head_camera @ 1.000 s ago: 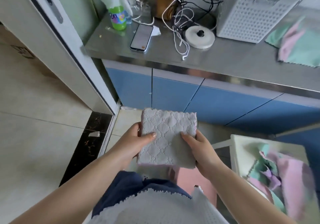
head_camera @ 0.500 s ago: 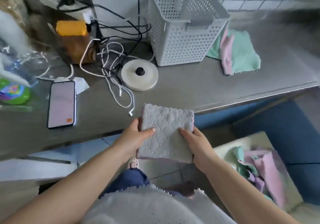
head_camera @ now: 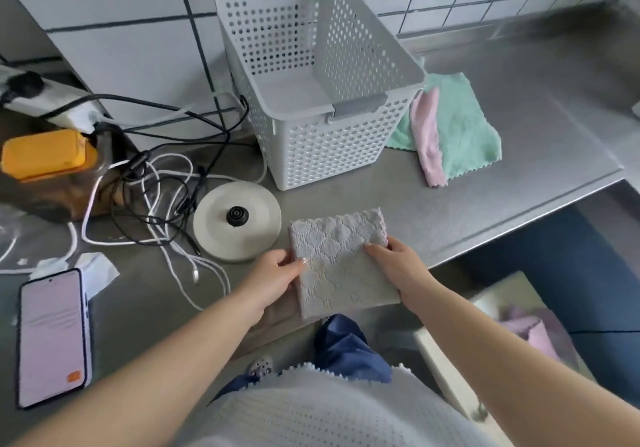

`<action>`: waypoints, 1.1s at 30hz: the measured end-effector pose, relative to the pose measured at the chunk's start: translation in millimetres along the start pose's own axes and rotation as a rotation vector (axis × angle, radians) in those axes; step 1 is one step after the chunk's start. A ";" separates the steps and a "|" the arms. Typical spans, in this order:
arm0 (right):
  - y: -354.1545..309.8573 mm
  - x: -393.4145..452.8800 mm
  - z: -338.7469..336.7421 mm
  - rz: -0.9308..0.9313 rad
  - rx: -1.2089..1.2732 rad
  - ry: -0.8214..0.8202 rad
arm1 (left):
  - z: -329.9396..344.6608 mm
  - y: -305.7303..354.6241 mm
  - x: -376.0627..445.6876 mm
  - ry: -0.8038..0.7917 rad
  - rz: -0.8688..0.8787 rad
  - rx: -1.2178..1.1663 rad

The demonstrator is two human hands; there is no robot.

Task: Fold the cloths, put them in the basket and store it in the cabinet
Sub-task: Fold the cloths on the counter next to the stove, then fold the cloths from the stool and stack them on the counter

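I see the folded cloth point(head_camera: 341, 263) over the counter's point(head_camera: 502, 187) near edge, left hand point(head_camera: 273, 278) gripping its left side, right hand point(head_camera: 398, 266) its right. Kettle base point(head_camera: 237, 230) sits just left of the cloth. Basket point(head_camera: 311, 100) stands behind both, against the wall. Two more cloths point(head_camera: 450, 131) lie right of the basket, touching it. Tangled cables point(head_camera: 156, 204) lie left of the kettle base. Phone point(head_camera: 53, 337) lies flat, far left, near the front edge. A stool point(head_camera: 446, 360) with cloths on it stands below the counter, to my right.

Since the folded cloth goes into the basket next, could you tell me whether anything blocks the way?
Nothing visible does. Both hands hold the folded grey cloth over the counter edge; the white perforated basket stands beyond it, open-topped, apparently empty.
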State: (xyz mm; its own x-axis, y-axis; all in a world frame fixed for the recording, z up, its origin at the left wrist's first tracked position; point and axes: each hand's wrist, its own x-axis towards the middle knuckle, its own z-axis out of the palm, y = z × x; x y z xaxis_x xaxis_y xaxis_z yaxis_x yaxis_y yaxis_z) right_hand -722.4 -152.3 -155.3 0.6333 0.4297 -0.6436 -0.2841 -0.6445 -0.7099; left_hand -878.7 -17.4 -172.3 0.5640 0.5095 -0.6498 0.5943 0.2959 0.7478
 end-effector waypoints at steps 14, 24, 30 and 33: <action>-41.4 87.2 -42.2 -0.024 -0.168 -0.164 | 38.3 32.8 38.4 0.330 -0.065 0.124; -36.9 107.5 -46.9 -0.017 -0.384 -0.327 | 36.9 29.8 40.5 0.390 -0.091 0.159; -37.7 114.3 -46.0 -0.076 -0.490 -0.335 | 38.1 26.6 42.4 0.390 -0.108 0.159; -37.7 115.7 -44.4 -0.093 -0.545 -0.316 | 36.8 24.0 42.8 0.381 -0.111 0.158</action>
State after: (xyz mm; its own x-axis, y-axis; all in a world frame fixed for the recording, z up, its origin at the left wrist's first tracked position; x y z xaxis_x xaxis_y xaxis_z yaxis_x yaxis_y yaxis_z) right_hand -606.5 -106.3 -190.3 0.3712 0.6120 -0.6984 0.2215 -0.7887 -0.5734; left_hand -819.3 -18.2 -187.2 0.2573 0.7525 -0.6063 0.7367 0.2533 0.6270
